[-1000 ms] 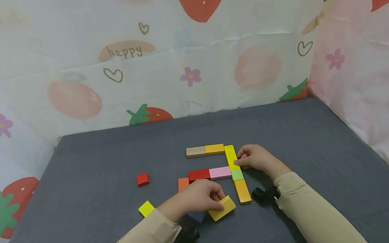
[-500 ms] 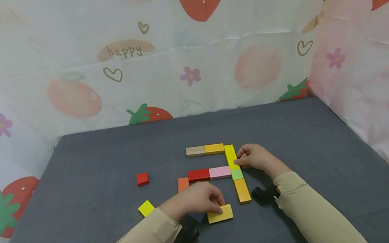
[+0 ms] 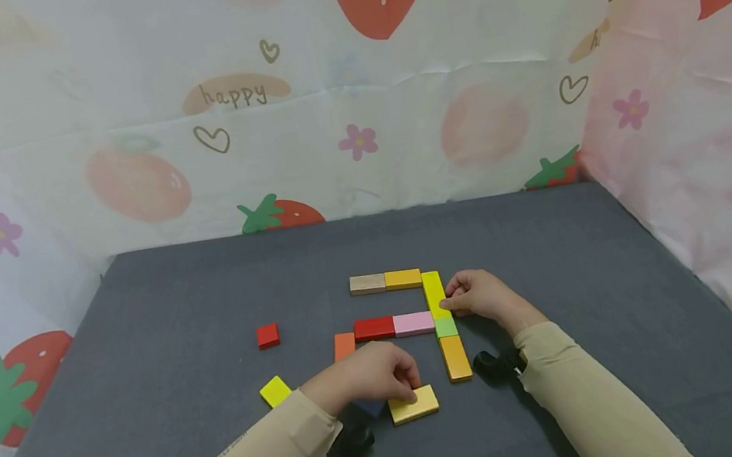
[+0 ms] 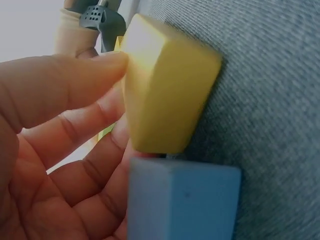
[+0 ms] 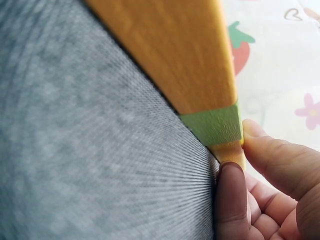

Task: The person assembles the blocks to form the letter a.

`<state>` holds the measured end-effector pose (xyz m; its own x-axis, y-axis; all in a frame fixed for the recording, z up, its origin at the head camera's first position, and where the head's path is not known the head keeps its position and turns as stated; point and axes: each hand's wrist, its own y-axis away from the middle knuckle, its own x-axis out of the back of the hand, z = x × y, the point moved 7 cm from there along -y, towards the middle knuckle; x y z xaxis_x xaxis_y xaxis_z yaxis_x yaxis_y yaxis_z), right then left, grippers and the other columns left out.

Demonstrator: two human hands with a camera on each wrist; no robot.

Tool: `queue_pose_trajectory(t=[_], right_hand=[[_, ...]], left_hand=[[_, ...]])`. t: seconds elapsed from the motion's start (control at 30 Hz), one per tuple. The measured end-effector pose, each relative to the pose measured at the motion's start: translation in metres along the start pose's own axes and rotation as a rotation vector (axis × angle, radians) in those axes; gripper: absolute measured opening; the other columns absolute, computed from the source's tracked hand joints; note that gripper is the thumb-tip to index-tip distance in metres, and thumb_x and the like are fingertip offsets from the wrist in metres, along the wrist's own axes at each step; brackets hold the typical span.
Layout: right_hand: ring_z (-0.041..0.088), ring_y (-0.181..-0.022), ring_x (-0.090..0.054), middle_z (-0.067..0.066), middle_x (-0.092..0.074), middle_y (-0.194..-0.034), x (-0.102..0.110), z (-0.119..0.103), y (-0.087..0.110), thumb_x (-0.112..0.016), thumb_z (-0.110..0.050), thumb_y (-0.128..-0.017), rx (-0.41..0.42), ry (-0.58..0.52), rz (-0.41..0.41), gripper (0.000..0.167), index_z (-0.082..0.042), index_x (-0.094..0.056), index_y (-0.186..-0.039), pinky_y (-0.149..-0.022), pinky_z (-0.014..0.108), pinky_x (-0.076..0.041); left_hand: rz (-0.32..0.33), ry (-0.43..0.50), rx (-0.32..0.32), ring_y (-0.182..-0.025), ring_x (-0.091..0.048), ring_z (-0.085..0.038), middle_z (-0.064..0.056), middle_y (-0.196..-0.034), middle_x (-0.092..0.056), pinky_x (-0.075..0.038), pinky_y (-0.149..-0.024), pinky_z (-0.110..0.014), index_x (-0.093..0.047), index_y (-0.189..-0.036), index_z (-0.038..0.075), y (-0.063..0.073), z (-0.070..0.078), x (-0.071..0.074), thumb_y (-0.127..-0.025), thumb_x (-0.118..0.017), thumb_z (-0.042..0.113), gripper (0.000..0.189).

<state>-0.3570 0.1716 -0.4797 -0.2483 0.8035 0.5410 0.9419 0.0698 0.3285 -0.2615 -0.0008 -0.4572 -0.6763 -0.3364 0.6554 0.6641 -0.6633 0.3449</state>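
Observation:
My left hand (image 3: 375, 374) pinches a pale yellow block (image 3: 419, 407) low over the table, thumb on its top. A blue block (image 3: 372, 407), mostly hidden by this hand in the head view, sits right beside it in the left wrist view. With thumb and index finger, my right hand (image 3: 484, 299) holds the upright bar's bright yellow block (image 3: 433, 289). Below that come a green block (image 3: 446, 327) and an orange block (image 3: 456, 359). A pink block (image 3: 414, 323) and a red block (image 3: 374, 329) run left from the bar.
At the row's left end lies an orange-red block (image 3: 344, 345), partly behind my left hand. A wooden block (image 3: 368, 284) and an amber block (image 3: 404, 279) form the top row. A loose red block (image 3: 268, 336) and yellow block (image 3: 275, 391) lie left on the grey tabletop (image 3: 207, 298).
The pale yellow block in my left hand has turned from a steep slant to nearly level and come slightly nearer the front and left. My right hand stays in place.

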Motion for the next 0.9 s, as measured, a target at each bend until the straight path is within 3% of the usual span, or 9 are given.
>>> queue_pose_trajectory(t=[0.43,0.7,0.9], right_hand=[[0.019,-0.071,-0.055,0.006,-0.055,-0.074,0.000,0.000,0.000,-0.073,-0.019,-0.078,0.000,0.004,0.004,0.023,-0.006,-0.060,-0.091,-0.066,0.027,-0.050],[0.019,-0.071,-0.056,0.006,-0.054,-0.074,0.000,0.000,0.000,-0.073,-0.019,-0.078,0.007,0.001,0.004,0.023,-0.006,-0.059,-0.091,-0.066,0.028,-0.050],[0.018,-0.071,-0.056,0.006,-0.055,-0.074,0.000,0.000,0.001,-0.073,-0.019,-0.078,0.016,-0.011,0.007,0.023,-0.006,-0.059,-0.091,-0.067,0.028,-0.050]], left_hand=[[-0.011,-0.015,-0.007,-0.062,-0.049,-0.008,0.008,-0.069,-0.059,-0.044,-0.059,-0.021,-0.067,-0.079,0.019,0.000,0.001,0.000,-0.077,-0.073,0.015,0.007],[-0.058,-0.073,-0.078,-0.065,-0.050,-0.005,0.010,-0.072,-0.057,-0.045,-0.061,-0.019,-0.065,-0.085,0.021,-0.001,0.004,-0.004,-0.073,-0.077,0.021,0.017],[-0.064,-0.084,-0.086,-0.066,-0.050,-0.004,0.010,-0.073,-0.057,-0.044,-0.062,-0.019,-0.065,-0.086,0.021,0.000,0.008,-0.006,-0.074,-0.076,0.020,0.017]])
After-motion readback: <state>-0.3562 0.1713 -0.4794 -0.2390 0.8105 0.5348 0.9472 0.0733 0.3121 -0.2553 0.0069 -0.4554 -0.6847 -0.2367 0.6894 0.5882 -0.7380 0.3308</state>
